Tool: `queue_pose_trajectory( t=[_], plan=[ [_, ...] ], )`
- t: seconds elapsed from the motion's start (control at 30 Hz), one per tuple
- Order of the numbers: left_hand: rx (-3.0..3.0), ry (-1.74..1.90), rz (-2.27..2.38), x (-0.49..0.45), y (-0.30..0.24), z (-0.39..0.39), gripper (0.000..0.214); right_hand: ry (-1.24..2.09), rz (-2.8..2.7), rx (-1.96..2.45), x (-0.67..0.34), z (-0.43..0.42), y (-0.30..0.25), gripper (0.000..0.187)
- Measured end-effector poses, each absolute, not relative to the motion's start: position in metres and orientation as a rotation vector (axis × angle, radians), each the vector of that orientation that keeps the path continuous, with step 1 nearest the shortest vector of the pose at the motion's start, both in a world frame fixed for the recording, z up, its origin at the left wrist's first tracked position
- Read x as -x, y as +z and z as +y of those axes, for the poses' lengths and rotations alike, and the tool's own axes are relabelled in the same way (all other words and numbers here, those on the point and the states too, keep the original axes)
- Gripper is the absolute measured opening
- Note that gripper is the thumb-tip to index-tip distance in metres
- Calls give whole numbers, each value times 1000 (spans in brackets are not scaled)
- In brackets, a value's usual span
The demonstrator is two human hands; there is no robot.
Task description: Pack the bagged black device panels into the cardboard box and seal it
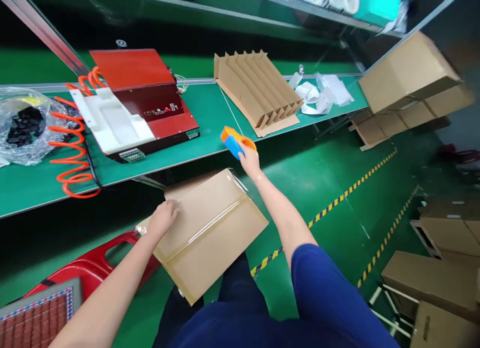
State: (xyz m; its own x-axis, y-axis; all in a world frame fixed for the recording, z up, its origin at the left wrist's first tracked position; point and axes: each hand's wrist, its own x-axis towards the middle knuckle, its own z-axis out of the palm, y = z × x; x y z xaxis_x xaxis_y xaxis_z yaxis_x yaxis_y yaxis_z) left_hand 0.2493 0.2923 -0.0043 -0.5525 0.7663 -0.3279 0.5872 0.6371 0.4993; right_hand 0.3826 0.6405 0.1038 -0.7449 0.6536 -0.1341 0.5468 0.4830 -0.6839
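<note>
A closed brown cardboard box [210, 228] rests on my lap, with clear tape running along its centre seam. My left hand [163, 219] lies flat on the box's left part, near its corner. My right hand [249, 160] is raised beyond the box's far edge and grips an orange and blue tape dispenser [233, 140], held just at the front edge of the green workbench [210, 118].
On the bench stand a red machine [146, 100] with a white moulded tray, a coiled orange hose [71, 143], a plastic bag of black parts [24, 125], cardboard dividers [258, 90] and white papers [322, 93]. Stacked cartons [412, 83] stand right. A red stool [93, 265] is at lower left.
</note>
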Motion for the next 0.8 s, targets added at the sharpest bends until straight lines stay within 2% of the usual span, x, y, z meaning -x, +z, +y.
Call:
queue_pose_trajectory(
  t=[0.1, 0.2, 0.27, 0.33, 0.43, 0.53, 0.67, 0.8],
  plan=[
    [-997, 383, 2347, -254, -15, 325, 42, 953, -2720, 949, -284, 702, 75, 49],
    [-955, 324, 2313, -255, -25, 370, 47, 952, -2733, 843, -256, 732, 41, 50],
    [-962, 312, 2271, -255, -32, 406, 50, 1031, -2587, 763, -299, 733, 19, 50],
    [-988, 316, 2216, -254, -42, 445, 54, 1256, -2364, 806, -390, 713, 1, 55],
    [-1006, 320, 2128, -252, -59, 494, 58, 1668, -1766, 1524, -561, 640, -15, 67],
    [-1003, 372, 2062, -248, -74, 521, 53, 1795, -1507, 1849, -676, 547, -27, 83],
    [-983, 402, 2090, -244, -81, 529, 50, 1933, -1259, 1900, -693, 478, -53, 79],
    [-968, 329, 2077, -244, -75, 541, 42, 1908, -1094, 1854, -664, 479, -75, 69]
  ],
)
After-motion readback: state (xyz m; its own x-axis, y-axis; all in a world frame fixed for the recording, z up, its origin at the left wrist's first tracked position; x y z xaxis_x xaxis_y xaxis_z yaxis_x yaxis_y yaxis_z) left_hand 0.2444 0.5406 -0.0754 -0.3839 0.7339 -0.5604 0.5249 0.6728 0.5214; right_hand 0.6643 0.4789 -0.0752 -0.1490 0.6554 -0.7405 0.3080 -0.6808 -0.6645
